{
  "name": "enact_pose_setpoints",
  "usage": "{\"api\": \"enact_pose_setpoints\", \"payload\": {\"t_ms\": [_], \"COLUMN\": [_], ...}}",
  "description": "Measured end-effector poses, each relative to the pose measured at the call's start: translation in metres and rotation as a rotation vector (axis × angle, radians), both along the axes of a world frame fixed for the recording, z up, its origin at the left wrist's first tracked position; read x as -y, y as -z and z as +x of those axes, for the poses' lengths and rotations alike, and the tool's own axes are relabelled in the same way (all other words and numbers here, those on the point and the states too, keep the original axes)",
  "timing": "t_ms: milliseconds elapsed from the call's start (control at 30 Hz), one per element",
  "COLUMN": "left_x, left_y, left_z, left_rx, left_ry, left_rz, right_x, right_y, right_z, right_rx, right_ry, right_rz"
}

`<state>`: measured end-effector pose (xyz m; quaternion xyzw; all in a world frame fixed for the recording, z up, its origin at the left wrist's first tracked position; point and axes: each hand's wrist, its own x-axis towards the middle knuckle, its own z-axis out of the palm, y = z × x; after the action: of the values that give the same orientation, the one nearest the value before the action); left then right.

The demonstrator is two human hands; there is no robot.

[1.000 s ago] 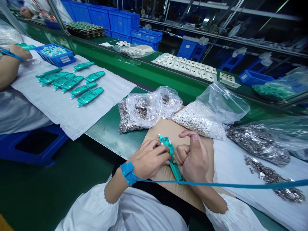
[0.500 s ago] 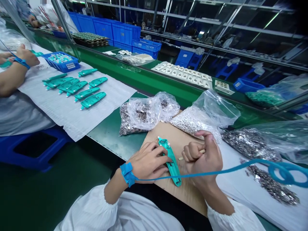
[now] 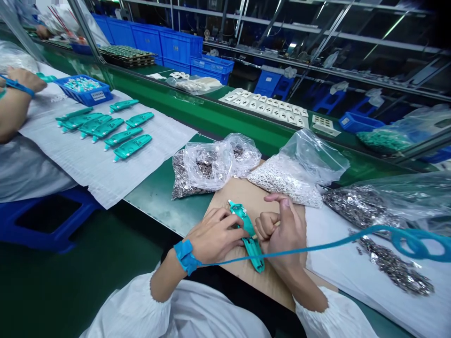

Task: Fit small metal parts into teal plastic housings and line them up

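A teal plastic housing half (image 3: 254,253) with a white tip lies on a brown board, its hollow inside facing up. My left hand (image 3: 214,234), with a blue band at the wrist, grips the housing from the left, fingers bent over its middle. On the other side, my right hand (image 3: 283,234) is closed in a fist-like grip, its knuckles close against the housing's right edge. A thin pale stick is in that hand, now almost wholly hidden by the fingers. Small metal parts show inside the housing, too small to name.
Clear bags of metal pieces (image 3: 192,173) and white pieces (image 3: 275,176) stand behind the board (image 3: 225,190). Loose metal pieces (image 3: 394,267) lie at right. A blue cord (image 3: 327,245) crosses over my right wrist. At left are teal housings (image 3: 132,146), a blue bin (image 3: 86,96) and a co-worker's arm (image 3: 16,101).
My right hand has moved left, up to the housing, and the stick that showed before is now mostly covered. My left hand keeps its hold on the housing.
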<state>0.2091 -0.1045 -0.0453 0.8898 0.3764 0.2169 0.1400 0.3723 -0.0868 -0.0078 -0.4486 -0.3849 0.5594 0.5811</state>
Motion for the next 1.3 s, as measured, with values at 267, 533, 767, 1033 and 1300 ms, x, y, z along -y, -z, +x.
{"api": "enact_pose_setpoints", "payload": {"t_ms": [267, 533, 767, 1033, 1300], "left_x": [0.000, 0.000, 0.005, 0.007, 0.004], "left_y": [-0.002, -0.003, -0.007, -0.010, -0.009], "left_z": [0.000, 0.000, -0.003, 0.011, 0.011], "left_rx": [0.002, 0.024, 0.052, -0.023, -0.047], "left_ry": [0.003, -0.021, 0.003, -0.066, -0.067], "left_rz": [0.007, 0.038, 0.005, -0.049, -0.070], "right_x": [0.003, 0.000, 0.024, 0.058, 0.053], "right_y": [0.001, 0.013, -0.018, -0.015, 0.012], "right_z": [-0.009, -0.011, 0.010, 0.013, 0.010], "right_rx": [0.086, 0.054, -0.045, -0.124, -0.122], "right_ry": [-0.015, -0.061, 0.154, 0.319, 0.373], "right_rz": [0.058, 0.048, 0.139, 0.036, 0.072]}}
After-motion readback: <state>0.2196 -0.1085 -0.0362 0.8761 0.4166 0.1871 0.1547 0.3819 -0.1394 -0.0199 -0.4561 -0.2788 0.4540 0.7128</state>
